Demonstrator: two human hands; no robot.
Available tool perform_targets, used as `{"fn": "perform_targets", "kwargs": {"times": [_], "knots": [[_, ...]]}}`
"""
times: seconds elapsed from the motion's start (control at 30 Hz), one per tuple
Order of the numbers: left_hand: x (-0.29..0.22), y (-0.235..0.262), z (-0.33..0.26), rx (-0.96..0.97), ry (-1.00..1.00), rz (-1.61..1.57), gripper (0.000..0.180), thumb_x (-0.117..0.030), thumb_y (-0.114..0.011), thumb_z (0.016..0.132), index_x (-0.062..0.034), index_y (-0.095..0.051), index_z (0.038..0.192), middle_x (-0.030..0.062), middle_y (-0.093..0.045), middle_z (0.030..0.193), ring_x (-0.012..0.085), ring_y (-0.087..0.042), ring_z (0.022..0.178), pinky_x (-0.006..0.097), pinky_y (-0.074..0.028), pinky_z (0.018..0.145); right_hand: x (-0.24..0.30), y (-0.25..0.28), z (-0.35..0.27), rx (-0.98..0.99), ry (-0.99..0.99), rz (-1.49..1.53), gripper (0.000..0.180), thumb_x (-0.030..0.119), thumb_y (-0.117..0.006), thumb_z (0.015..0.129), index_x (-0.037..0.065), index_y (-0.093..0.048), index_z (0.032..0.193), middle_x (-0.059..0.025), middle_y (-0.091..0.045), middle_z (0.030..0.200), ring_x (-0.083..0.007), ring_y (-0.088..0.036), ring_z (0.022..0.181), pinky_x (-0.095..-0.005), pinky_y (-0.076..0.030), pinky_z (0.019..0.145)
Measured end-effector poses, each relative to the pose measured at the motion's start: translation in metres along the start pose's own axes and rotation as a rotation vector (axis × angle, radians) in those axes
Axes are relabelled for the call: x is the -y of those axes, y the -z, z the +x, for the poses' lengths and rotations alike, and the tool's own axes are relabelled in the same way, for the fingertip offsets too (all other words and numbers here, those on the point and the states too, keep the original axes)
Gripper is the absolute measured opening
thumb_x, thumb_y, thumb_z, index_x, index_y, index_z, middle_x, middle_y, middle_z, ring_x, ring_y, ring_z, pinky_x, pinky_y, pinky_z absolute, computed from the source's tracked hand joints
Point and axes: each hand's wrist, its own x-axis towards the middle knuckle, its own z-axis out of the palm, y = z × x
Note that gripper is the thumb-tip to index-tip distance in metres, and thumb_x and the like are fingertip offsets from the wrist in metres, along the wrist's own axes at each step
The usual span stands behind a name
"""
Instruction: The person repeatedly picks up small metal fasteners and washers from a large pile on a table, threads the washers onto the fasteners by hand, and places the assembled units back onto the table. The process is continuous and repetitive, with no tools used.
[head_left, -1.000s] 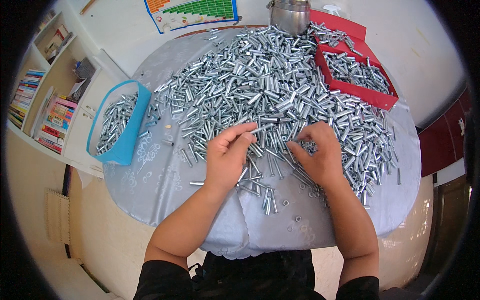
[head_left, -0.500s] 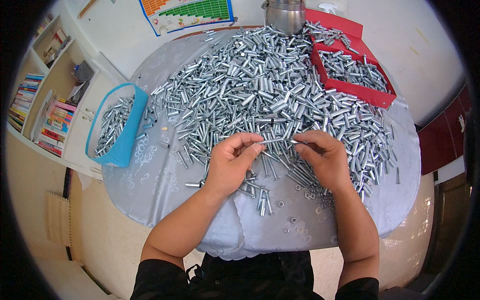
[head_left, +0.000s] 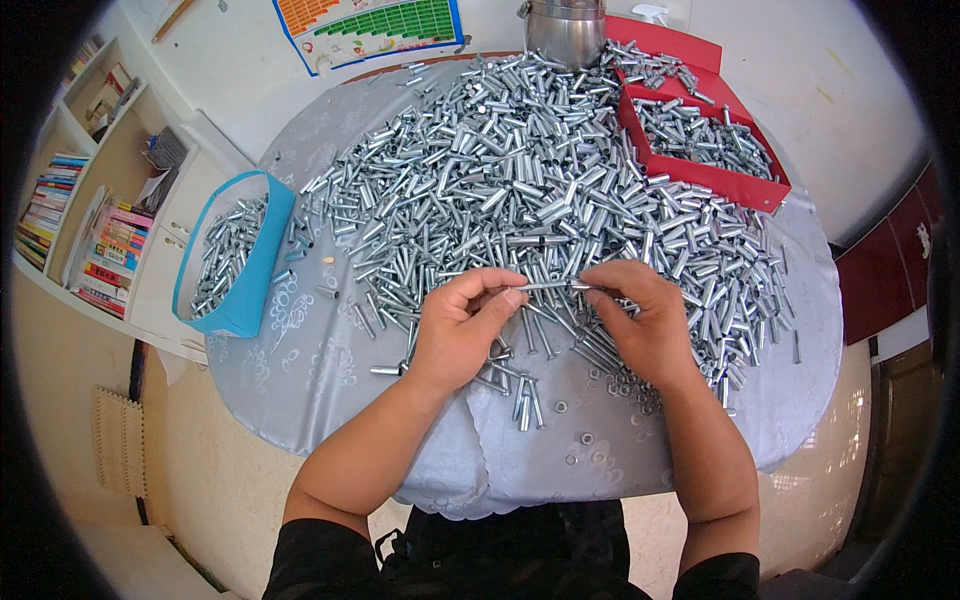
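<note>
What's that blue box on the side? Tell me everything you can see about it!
The blue box is an open, bright blue container with thin walls, which look like plastic or card; which one is hard to tell. It sits at the left edge of the round table, on the grey patterned cloth. Inside lies a loose heap of shiny silver metal tubes, like the big pile beside it. No hand touches it; the left hand is off to its right.
</note>
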Motion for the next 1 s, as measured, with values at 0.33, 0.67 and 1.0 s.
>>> {"fn": "perform_targets", "kwargs": {"times": [0.33, 0.67, 1.0], "knots": [[0.002, -0.002, -0.001, 0.104, 0.057, -0.082, 0.026, -0.008, -0.058, 0.095, 0.0047, -0.062, 0.118, 0.0112, -0.069, 0.101, 0.017, -0.07, 0.084, 0.027, -0.057, 0.072, 0.002, -0.005, -0.006, 0.039, -0.18, 0.129, 0.021, 0.003, -0.072, 0.081, 0.002, -0.069, 0.102, -0.0116, -0.07, 0.091, -0.0193, -0.068, 0.078, -0.029, -0.053, 0.07], [0.003, -0.001, -0.002, 0.205, 0.106, -0.127, 0.032, -0.007, -0.058, 0.095, 0.0039, -0.058, 0.126, 0.0155, -0.067, 0.109, 0.0217, -0.07, 0.092, 0.029, -0.058, 0.076, 0.007, -0.01, -0.009, 0.004, -0.283, 0.291, 0.016, 0.005, -0.073, 0.081, 0.002, -0.071, 0.097, -0.009, -0.069, 0.085, -0.0166, -0.066, 0.076, -0.0275, -0.051, 0.068], [-0.002, -0.001, -0.001, 0.173, 0.087, -0.14, 0.022, -0.003, -0.063, 0.091, 0.0036, -0.064, 0.111, 0.0135, -0.07, 0.096, 0.0177, -0.069, 0.08, 0.029, -0.058, 0.071, 0.015, 0.0, -0.005, 0.114, -0.102, 0.025, 0.011, 0.007, -0.073, 0.081, 0.0, -0.07, 0.089, -0.0117, -0.067, 0.08, -0.0236, -0.064, 0.07, -0.0311, -0.05, 0.064]]}}
